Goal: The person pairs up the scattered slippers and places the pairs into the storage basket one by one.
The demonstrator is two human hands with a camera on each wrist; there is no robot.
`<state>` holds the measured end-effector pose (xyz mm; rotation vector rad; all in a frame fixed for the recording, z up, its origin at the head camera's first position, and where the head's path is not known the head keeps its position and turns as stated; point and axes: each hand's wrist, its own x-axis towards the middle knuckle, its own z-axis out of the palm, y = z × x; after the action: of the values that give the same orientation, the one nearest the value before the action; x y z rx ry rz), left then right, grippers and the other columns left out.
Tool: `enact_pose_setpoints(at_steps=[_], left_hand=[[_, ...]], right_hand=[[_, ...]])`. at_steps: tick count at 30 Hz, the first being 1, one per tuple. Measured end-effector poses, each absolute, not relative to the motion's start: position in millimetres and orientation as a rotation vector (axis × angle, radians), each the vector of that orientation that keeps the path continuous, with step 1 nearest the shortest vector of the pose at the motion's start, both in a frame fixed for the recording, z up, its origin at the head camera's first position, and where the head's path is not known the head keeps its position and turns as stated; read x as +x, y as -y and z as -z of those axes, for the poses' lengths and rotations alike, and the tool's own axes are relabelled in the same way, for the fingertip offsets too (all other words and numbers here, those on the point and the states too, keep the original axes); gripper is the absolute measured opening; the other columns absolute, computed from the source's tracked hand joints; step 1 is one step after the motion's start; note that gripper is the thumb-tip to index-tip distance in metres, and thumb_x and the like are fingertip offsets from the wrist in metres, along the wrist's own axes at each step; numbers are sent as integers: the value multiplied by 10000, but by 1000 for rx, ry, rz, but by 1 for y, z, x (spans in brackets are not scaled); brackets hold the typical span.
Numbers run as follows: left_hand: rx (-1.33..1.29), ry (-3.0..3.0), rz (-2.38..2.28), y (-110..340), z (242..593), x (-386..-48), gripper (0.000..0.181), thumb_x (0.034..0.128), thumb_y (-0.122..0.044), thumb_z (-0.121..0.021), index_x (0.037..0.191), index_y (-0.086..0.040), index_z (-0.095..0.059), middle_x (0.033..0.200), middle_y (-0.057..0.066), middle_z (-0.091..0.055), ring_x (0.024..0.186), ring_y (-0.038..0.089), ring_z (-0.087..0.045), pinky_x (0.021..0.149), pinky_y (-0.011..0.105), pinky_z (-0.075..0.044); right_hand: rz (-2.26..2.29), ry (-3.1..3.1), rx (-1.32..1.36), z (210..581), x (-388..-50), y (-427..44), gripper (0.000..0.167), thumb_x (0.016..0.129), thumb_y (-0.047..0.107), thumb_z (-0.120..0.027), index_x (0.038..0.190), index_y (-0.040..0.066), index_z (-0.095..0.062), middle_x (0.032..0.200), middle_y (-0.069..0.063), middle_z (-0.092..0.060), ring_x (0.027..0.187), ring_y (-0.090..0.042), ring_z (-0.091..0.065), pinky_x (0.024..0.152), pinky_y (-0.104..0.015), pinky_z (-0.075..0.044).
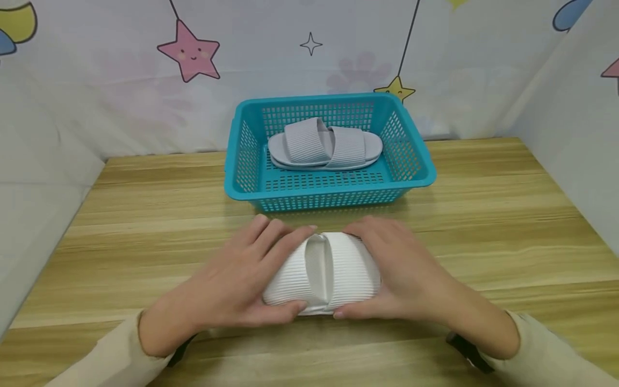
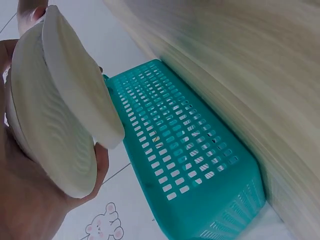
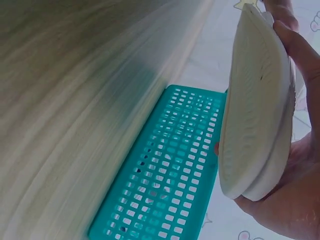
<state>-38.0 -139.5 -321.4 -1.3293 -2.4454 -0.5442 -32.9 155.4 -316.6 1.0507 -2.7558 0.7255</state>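
A pair of white ribbed slippers (image 1: 355, 269), one nested into the other, is held in front of the basket by both hands. My left hand (image 1: 242, 279) grips the left end, thumb on the near side and fingers over the far side. On the right end, my right hand (image 1: 401, 274) holds in the same way. Both wrist views show the pale soles, the slippers (image 2: 60, 100) raised off the table with their soles (image 3: 255, 100) overlapping. Behind them stands a teal basket (image 1: 329, 196) with a pair of grey slippers (image 1: 302, 142) lying inside, also nested together.
The wooden table (image 1: 145, 215) runs back to a white curtain (image 1: 271, 48) printed with stars. White walls of cloth (image 1: 570, 123) border the table at the sides. The basket sits near the table's back edge.
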Motion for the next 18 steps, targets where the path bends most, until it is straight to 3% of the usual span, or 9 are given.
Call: enact_pose_setpoints(at_steps=[9, 18], left_hand=[[-1346, 2522, 690, 137, 323, -34, 901, 901, -593, -731, 1598, -126, -404, 1367, 38, -539, 1157, 191, -443, 893, 321, -478], [-1323, 2551, 727, 138, 325, -34, 958, 905, -628, -738, 1644, -148, -360, 1465, 44, -513, 1259, 195, -462, 981, 362, -519]], right_hand=[[-685, 2724, 1106, 318, -30, -150, 1038, 621, 707, -930, 1376, 88, -577, 1294, -2, -643, 1212, -203, -593, 1056, -506, -479], [-718, 2756, 1114, 317, -31, -154, 1028, 665, 691, -920, 1432, 120, -544, 1348, 8, -612, 1230, -188, -580, 1041, -504, -519]])
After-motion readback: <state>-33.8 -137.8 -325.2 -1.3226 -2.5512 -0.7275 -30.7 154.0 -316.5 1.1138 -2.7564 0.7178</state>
